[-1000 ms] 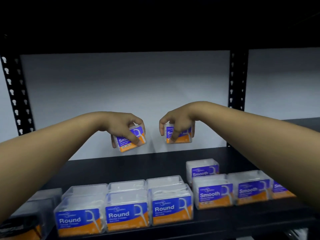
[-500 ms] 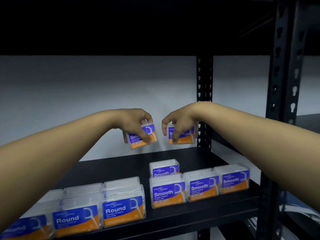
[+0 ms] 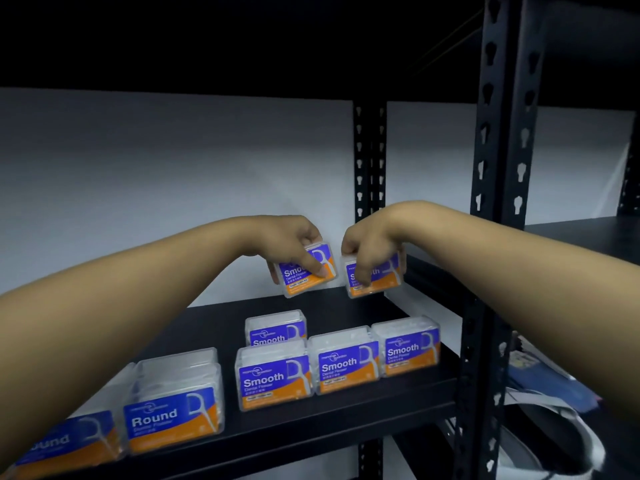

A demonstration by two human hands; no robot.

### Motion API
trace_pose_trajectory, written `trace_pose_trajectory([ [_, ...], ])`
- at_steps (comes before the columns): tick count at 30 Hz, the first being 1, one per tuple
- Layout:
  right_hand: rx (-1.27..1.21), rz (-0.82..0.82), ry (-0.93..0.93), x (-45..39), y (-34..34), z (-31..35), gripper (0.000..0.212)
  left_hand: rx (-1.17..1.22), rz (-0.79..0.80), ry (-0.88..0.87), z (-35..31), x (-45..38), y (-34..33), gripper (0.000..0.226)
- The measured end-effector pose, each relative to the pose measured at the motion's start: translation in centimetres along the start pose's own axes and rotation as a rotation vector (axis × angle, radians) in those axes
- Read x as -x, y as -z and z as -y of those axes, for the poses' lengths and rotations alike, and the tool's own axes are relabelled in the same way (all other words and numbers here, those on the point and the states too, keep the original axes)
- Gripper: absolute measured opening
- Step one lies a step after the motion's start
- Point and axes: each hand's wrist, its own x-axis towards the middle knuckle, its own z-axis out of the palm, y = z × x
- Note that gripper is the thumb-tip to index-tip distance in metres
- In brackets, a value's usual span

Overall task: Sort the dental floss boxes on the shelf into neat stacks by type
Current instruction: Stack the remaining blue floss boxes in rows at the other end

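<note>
**A:** What is each hand doing just now?

**B:** The left hand is pinching a Smooth box from above, fingers curled over its label, and the box is tilting with its right end higher. The right hand is gripping a second Smooth box the same way, closer to level. Both boxes are hanging in the air above the shelf, toward its back, just beside each other but not touching.

**B:** Below them, three Smooth boxes are sitting in a front row, with a fourth behind the leftmost. The Round boxes are sitting well to the left.

**A:** So where should these two be going?

**B:** I am judging they belong in the Smooth group, either in the bare space behind the front row or on top of it. I would be levelling the left box first, then lowering each one square over its spot, labels facing front like the rest.

**A:** Anything to be watching for?

**B:** The clear cases are probably slick, so setting one down at a time may be safer. The far ends of the held boxes are hiding behind fingers, so I cannot tell how firm the grip is.
</note>
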Motion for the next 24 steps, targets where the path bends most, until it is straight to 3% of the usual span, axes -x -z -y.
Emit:
trace_pose_trajectory([
  [10, 0.211, 0.038, -0.053, 1.6, -0.9, -0.9, 0.049, -0.092, 0.066, -0.1, -2.4, -2.9, -2.6, 0.044],
  [24, 0.153, 0.132, 0.028, 0.1, -3.4, -0.7, 0.056, -0.101, 0.188, -0.1, -1.9, -3.6, -5.4, 0.05],
])
